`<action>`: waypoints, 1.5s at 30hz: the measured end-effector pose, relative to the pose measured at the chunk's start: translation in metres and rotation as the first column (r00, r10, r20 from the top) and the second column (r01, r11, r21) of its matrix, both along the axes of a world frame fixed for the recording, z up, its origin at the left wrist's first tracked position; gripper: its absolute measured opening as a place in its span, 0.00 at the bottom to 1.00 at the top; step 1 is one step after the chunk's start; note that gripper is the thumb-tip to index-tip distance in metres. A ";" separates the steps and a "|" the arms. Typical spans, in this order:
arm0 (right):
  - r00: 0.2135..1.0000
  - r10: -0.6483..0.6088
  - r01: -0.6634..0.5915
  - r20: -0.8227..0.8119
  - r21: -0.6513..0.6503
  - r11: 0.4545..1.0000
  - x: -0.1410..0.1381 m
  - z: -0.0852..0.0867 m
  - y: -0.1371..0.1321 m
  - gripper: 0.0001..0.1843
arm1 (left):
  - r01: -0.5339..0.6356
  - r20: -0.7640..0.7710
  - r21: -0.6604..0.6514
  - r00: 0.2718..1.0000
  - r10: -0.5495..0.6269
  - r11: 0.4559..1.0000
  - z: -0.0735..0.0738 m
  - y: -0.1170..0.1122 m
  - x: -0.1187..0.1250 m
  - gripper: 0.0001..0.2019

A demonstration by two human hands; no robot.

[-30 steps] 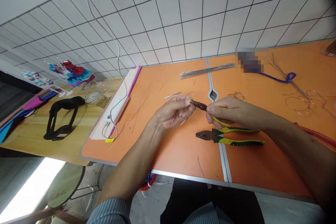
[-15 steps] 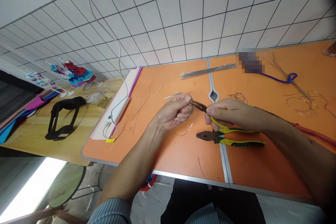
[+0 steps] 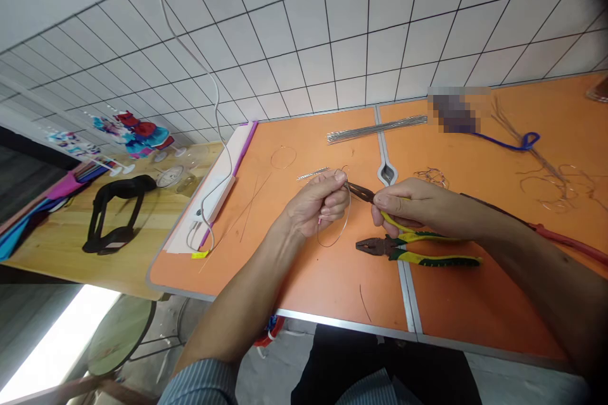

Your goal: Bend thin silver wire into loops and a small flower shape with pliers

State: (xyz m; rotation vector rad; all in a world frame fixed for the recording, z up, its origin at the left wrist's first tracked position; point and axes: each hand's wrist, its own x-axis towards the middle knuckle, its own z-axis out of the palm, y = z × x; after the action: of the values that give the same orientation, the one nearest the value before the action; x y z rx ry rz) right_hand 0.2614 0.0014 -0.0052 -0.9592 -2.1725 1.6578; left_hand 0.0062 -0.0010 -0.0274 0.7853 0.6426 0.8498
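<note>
Thumb and fingers of my left hand (image 3: 323, 197) pinch a thin copper-coloured wire (image 3: 340, 239), whose loop hangs below the fingers. My right hand (image 3: 411, 205) is closed round the yellow handles of a pair of long-nose pliers (image 3: 361, 192). The dark jaws point left and meet the wire right at my left fingertips; my fingers partly hide the contact. Under my right hand lie combination pliers (image 3: 380, 247) with yellow and green handles, jaws to the left.
A bundle of straight metal wires (image 3: 361, 131) lies near the tiled wall. Loose wires (image 3: 555, 190) and a red-handled tool (image 3: 570, 242) are at right. On the left are a white power strip (image 3: 216, 205) with its cable and a black frame (image 3: 116, 209). A short dark wire (image 3: 364, 302) lies near the front edge.
The hanging wire loop has shifted slightly and looks narrower. Both hands keep nearly the same place and grip.
</note>
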 end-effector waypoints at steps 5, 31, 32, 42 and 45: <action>1.000 0.003 -0.004 0.028 0.028 1.000 -0.002 0.004 -0.001 0.25 | -0.013 -0.030 0.011 0.999 0.013 1.000 -0.002 0.001 0.000 0.27; 1.000 -0.004 0.004 0.013 0.043 0.999 -0.004 0.003 -0.001 0.29 | -0.062 -0.052 -0.101 0.997 0.056 0.993 -0.002 0.002 0.003 0.25; 1.000 -0.005 0.005 0.011 0.047 0.999 -0.005 0.003 -0.001 0.29 | -0.070 -0.053 -0.116 0.997 0.065 0.991 -0.002 0.002 0.003 0.25; 1.000 -0.023 0.023 0.009 0.069 0.997 -0.008 0.005 -0.004 0.30 | -0.080 -0.079 -0.110 0.994 0.071 0.991 0.001 0.001 0.005 0.27; 0.999 -0.026 0.024 0.019 0.078 0.997 -0.008 0.006 -0.005 0.31 | -0.076 -0.080 -0.104 0.994 0.068 0.992 0.000 0.001 0.004 0.27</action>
State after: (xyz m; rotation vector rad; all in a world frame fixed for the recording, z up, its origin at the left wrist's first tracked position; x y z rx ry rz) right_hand 0.2533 -0.0031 0.0005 -0.9811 -2.2111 1.5474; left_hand 0.0106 -0.0001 -0.0271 0.7034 0.7817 0.8475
